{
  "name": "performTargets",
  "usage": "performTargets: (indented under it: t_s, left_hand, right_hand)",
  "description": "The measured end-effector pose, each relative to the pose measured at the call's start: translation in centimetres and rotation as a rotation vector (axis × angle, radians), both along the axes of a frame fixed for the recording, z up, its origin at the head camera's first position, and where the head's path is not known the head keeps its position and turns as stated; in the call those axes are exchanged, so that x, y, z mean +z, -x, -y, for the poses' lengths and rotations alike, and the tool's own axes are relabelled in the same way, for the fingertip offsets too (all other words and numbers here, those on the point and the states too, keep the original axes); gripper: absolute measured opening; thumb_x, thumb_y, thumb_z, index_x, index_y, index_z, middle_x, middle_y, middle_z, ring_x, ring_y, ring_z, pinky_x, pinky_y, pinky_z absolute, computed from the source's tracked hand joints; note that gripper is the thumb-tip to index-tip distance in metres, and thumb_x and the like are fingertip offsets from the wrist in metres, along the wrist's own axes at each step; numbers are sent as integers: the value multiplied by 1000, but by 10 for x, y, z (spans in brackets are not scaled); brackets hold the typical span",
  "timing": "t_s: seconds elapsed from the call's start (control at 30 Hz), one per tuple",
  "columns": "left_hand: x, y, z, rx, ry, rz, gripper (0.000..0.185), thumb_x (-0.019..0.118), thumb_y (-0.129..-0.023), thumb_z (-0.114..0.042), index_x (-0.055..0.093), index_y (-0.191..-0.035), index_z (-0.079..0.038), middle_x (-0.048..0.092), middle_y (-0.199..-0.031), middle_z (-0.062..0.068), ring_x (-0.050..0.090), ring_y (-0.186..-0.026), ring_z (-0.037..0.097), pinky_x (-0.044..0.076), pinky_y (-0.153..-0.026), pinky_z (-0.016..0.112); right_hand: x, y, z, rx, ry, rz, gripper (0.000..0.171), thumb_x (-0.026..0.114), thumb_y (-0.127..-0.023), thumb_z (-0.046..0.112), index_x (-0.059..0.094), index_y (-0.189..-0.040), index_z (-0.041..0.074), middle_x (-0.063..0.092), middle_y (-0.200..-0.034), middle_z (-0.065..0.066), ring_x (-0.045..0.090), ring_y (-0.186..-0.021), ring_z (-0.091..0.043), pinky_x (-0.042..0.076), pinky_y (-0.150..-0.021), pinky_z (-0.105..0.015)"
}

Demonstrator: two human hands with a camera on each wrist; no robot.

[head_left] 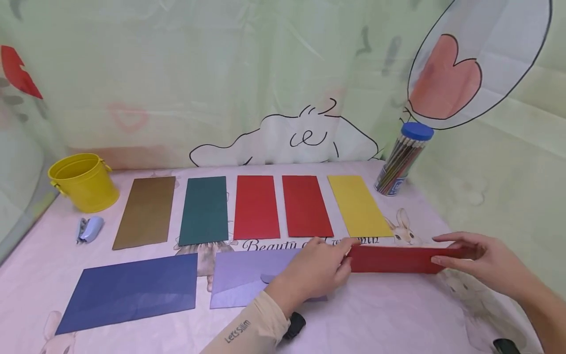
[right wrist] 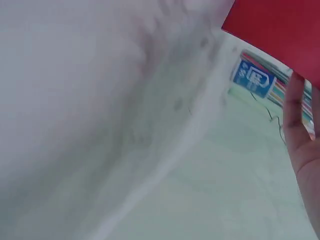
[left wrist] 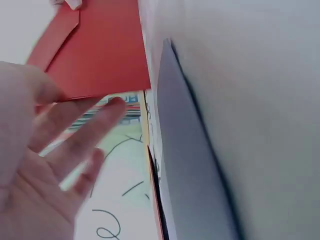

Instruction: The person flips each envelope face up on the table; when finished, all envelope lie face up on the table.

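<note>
Between the two hands, a red envelope (head_left: 393, 259) stands on its long edge at the front right of the table. My left hand (head_left: 311, 270) pinches its left end, while the right hand (head_left: 491, 263) holds the other end, thumb on the near face and fingers behind. In the left wrist view the red envelope (left wrist: 112, 50) shows a flap along one side. Only a corner of the envelope (right wrist: 285, 32) appears in the right wrist view, beside the fingers (right wrist: 295, 107). Partly hidden under my left forearm lies a purple envelope (head_left: 239, 278), with a blue one (head_left: 137, 292) farther left.
Behind lies a row of flat envelopes: brown (head_left: 148, 211), green (head_left: 205, 211), two red, the left one (head_left: 256, 206) beside the other (head_left: 306, 206), and yellow (head_left: 359, 206). A pencil jar (head_left: 402, 160) stands back right; a yellow bucket (head_left: 84, 184) and stapler (head_left: 90, 229) are left.
</note>
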State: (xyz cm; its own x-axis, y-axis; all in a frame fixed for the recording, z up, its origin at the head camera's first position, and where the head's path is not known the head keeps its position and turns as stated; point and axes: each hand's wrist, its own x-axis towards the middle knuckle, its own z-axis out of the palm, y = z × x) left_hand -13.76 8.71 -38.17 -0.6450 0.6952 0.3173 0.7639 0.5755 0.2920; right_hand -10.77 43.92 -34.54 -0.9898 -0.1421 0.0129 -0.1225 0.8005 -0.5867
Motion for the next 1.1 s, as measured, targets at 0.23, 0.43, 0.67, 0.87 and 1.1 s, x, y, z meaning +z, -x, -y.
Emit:
performTargets:
  t_s: [0.23, 0.43, 0.67, 0.87, 1.1]
  left_hand:
    - [-1, 1, 2, 30, -220, 242, 70, 64, -93, -10, 35, -155, -29, 41, -51, -11, 34, -38, 3, 36, -45, 15]
    - [-2, -2, -1, 87, -65, 272, 57, 67, -93, -22, 48, -146, -28, 45, -50, -13, 41, -43, 1, 42, -76, 22]
    - [-5, -2, -4, 120, 64, 289, 68, 76, -86, -48, 49, -146, -29, 68, -102, -16, 60, -90, -1, 35, -94, 36]
    - [-6, -2, -3, 142, 105, 281, 65, 75, -86, -46, 52, -145, -28, 68, -100, -11, 60, -92, 2, 34, -91, 35]
    - [-8, -6, -3, 130, 135, 287, 71, 74, -85, -55, 52, -147, -28, 67, -118, -11, 57, -109, 6, 34, -94, 36]
  right_hand:
    - [-3, 10, 24, -134, 26, 37, 76, 82, -87, 28, 36, -137, -5, 49, -125, -27, 64, -98, -38, 60, -67, -38]
    - [-5, 14, 27, -140, -61, 58, 74, 82, -85, 37, 44, -132, -5, 50, -123, -26, 58, -101, -41, 59, -66, -35]
    - [-9, 15, 22, -86, -100, 132, 79, 86, -79, 37, 51, -136, -5, 49, -127, -30, 57, -106, -48, 60, -71, -44]
    - [-11, 16, 19, -8, -47, 233, 87, 92, -71, 26, 49, -140, -6, 46, -133, -31, 49, -115, -52, 60, -72, -43]
    - [-15, 15, 18, 48, -30, 263, 86, 92, -70, 17, 49, -139, -8, 45, -133, -31, 49, -115, -51, 60, -73, -39]
